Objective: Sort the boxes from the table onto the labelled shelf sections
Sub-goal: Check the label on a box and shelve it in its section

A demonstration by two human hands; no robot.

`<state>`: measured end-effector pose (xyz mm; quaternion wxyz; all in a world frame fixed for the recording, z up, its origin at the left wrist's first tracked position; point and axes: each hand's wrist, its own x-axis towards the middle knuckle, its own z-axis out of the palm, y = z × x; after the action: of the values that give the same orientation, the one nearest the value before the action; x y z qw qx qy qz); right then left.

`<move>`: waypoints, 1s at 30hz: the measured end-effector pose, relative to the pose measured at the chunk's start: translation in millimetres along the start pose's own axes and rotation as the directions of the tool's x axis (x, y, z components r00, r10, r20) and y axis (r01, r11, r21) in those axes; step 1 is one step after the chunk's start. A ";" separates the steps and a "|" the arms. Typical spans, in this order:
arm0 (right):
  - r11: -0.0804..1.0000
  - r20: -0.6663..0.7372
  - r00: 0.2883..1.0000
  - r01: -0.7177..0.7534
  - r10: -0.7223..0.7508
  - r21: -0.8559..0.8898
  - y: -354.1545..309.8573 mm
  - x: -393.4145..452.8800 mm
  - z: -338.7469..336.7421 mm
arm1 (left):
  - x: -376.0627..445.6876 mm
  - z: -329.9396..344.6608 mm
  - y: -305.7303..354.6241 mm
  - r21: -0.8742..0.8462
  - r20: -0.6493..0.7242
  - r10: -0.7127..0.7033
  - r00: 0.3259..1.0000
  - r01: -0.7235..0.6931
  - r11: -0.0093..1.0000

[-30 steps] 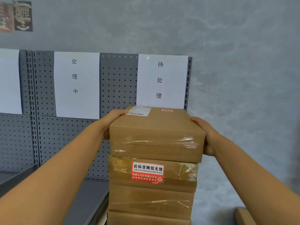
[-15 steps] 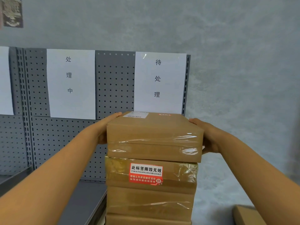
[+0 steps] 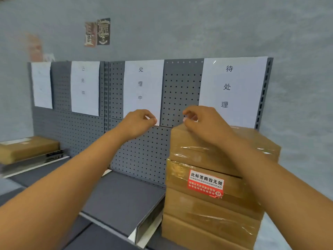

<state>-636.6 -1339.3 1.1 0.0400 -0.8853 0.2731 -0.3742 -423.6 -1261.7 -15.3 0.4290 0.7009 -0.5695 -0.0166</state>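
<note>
A stack of several brown taped cardboard boxes stands on the right end of the grey shelf (image 3: 122,199), under the paper label "待处理" (image 3: 228,87). The top box (image 3: 196,152) has clear tape across its front. The second box (image 3: 182,175) carries a red and white sticker. My right hand (image 3: 203,123) hovers over the top box's far left corner with fingers loosely curled, holding nothing. To its left, my left hand (image 3: 138,121) hangs in front of the pegboard, loosely curled and empty.
The pegboard back (image 3: 182,91) carries more labels: "处理中" (image 3: 142,83) in the middle and two blurred sheets (image 3: 84,83) further left. One flat brown box (image 3: 27,147) lies on the far-left shelf section. A white-edged divider (image 3: 142,230) borders the stack.
Both hands have let go of the top box's sides and risen leftward above it. The view has swung left, bringing the left shelf sections into sight.
</note>
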 end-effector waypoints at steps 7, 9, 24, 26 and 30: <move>0.926 0.191 0.906 0.367 -0.378 0.093 -76.0 -9.8 115.2 | -94.5 -56.2 -75.3 0.698 -0.041 -0.063 0.997 0.073 0.713; 0.914 0.195 0.894 0.385 -0.404 0.131 -105.8 -14.1 145.5 | -122.8 -86.0 -91.5 0.807 -0.051 -0.110 0.993 0.105 0.581; 0.785 0.092 0.780 0.618 -0.619 0.042 -363.0 31.2 287.0 | -225.2 -309.7 -214.2 0.934 -0.287 -0.061 0.956 0.293 0.203; 0.788 0.112 0.781 0.614 -0.615 0.048 -395.7 38.9 309.9 | -238.2 -333.7 -239.1 0.930 -0.298 -0.096 0.950 0.311 0.195; 0.787 0.169 0.769 0.612 -0.616 0.086 -456.4 54.9 364.1 | -265.3 -376.1 -295.1 0.922 -0.323 -0.164 0.932 0.349 0.169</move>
<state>-149.1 -1029.3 -99.2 -0.0471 -0.9565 -0.0409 -0.2850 -92.7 -832.0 -84.4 -0.0702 0.8974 -0.2937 0.3217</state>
